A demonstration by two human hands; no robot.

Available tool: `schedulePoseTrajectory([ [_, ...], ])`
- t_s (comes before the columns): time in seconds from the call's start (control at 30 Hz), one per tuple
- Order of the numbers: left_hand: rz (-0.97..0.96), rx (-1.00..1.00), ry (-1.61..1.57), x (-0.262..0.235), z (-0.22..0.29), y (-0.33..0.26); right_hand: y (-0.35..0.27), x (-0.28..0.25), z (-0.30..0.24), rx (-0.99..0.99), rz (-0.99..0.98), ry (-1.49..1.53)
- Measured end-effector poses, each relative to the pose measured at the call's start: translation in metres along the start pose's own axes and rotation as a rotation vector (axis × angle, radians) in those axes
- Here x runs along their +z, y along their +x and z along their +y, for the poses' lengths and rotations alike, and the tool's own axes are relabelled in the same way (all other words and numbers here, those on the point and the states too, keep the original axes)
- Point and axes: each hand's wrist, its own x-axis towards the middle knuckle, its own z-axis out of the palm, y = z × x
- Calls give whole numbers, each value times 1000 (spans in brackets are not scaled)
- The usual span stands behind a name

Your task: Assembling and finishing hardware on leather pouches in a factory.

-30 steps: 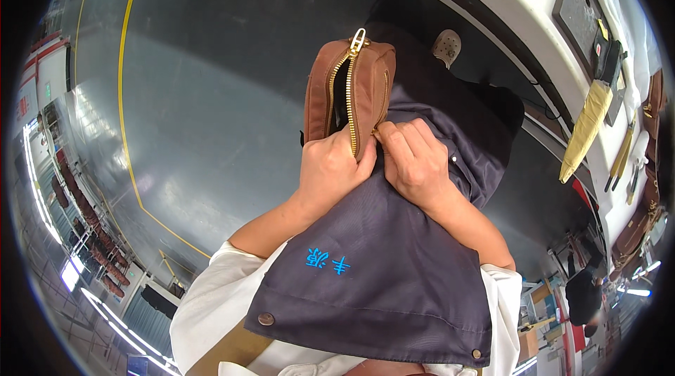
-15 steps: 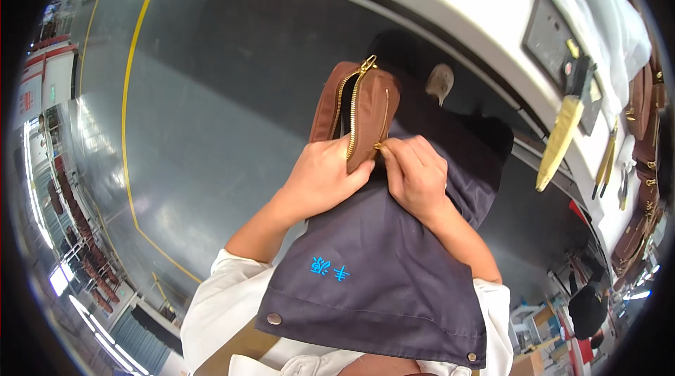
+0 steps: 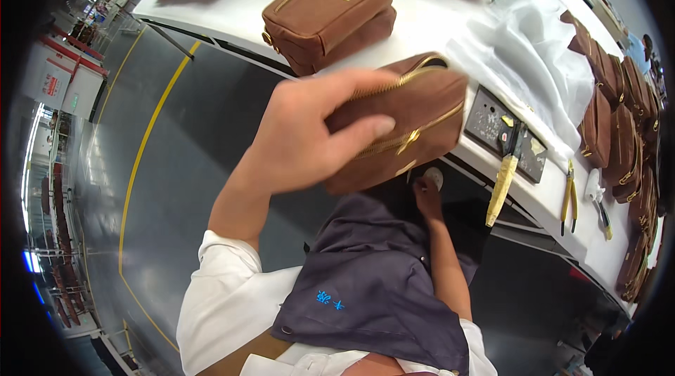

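In the head view, the left hand holds a brown zip pouch up above the white table's edge. Its fingers lie across the top and the thumb presses the front, pinching the pouch. The right hand is low under the pouch, above the dark apron; whether its fingers are curled or spread, I cannot tell.

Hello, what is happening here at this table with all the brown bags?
A person in a white shirt and a dark apron holds a brown zippered pouch in the left hand, lifted at the edge of a white worktable. The right hand is low, under the table edge, beside a small round knob; whether it touches it is unclear. More brown bags lie on the table, one just behind the pouch, with clear plastic sheeting and yellow-handled pliers.
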Motion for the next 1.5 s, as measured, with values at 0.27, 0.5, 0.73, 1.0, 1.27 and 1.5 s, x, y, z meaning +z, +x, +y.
schedulePoseTrajectory([
  [0.27, 136, -92, -267, 26, -81, 76, 66, 49, 117, -338, -158, -670],
  [0.5, 358, 110, 569, 59, -88, 64, 71, 94, 196, 177, -187, -258],
  [0.73, 596, 10, 859, -45, -97, 65, 80, 103, 168, -273, -284, -216],
  [1.0, 203, -767, -128, -87, -128, 76, 147, 152, 384, -125, -451, 527],
  [1.27, -29, -866, -59, -81, -126, 97, 115, 112, 309, 134, -594, 1002],
  [1.5, -264, -863, -57, -103, -133, 114, 104, 97, 232, 541, -379, 484],
])
